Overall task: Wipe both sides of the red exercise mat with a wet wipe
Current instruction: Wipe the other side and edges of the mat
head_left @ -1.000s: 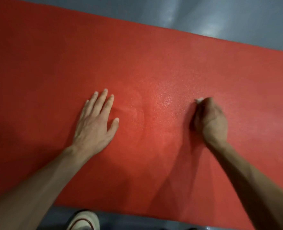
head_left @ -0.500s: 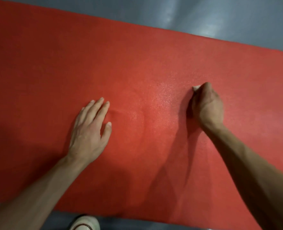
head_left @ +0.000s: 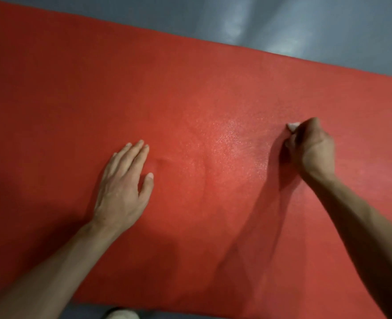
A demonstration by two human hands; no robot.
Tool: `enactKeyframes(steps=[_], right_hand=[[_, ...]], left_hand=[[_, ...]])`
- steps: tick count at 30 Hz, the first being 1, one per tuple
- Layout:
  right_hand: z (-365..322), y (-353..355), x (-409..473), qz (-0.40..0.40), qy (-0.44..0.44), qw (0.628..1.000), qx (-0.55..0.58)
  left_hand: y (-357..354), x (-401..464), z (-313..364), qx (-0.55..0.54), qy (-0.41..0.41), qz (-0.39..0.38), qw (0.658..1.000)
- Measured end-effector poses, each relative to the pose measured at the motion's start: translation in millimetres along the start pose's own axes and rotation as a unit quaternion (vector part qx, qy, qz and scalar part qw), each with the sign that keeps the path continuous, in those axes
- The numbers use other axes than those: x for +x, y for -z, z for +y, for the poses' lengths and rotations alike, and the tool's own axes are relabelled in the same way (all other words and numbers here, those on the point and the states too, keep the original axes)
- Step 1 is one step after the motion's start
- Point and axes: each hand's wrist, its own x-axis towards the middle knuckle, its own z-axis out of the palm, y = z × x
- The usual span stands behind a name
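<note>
Red exercise mat (head_left: 190, 93) lies flat on the grey floor (head_left: 305, 26), filling most of the head view. The left hand (head_left: 123, 187) rests on it palm down, fingers straight and close together, just beside a shallow crease (head_left: 204, 176). The right hand (head_left: 312, 148) is fisted around a wet wipe (head_left: 292, 126), only a white corner of it showing, and presses it onto the mat well to the right. A damp sheen (head_left: 229, 139) glistens between the hands. A hard sideways stroke could probably bunch the mat at that crease if the bracing palm slips on the wet patch; a balled wipe may also leave unwiped streaks. A shoe tip (head_left: 122, 314) sits at the near edge.
</note>
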Motion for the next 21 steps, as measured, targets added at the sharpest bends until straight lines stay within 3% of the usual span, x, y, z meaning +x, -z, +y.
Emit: enactKeyframes(steps=[3, 6, 9, 12, 16, 21], right_hand=[[-30.2, -21.1, -13.0, -0.003, 0.016, 1.000, 0.024], [-88.3, -54.0, -37.6, -0.055, 0.175, 0.982, 0.044], [-120.3, -72.3, -57.0, -0.037, 0.293, 0.955, -0.025], [-109.1, -74.5, -55.2, 0.002, 0.281, 0.958, -0.062], [-83.3, -60.6, -40.9, -0.028, 0.273, 0.961, -0.027], [6.8, -8.2, -0.2, 0.030, 0.024, 0.998, -0.047]], left_hand=[[-7.0, 3.8, 8.6, -0.010, -0.006, 0.007, 1.000], [-17.0, 13.3, 21.8, -0.012, -0.028, 0.016, 0.999], [-22.2, 28.9, 29.2, -0.009, -0.041, 0.026, 0.999], [-21.4, 50.8, 30.7, 0.009, -0.035, 0.031, 0.999], [-15.1, 92.3, 26.5, 0.049, -0.022, 0.043, 0.998], [-31.0, 104.8, 15.7, 0.101, 0.001, 0.023, 0.995]])
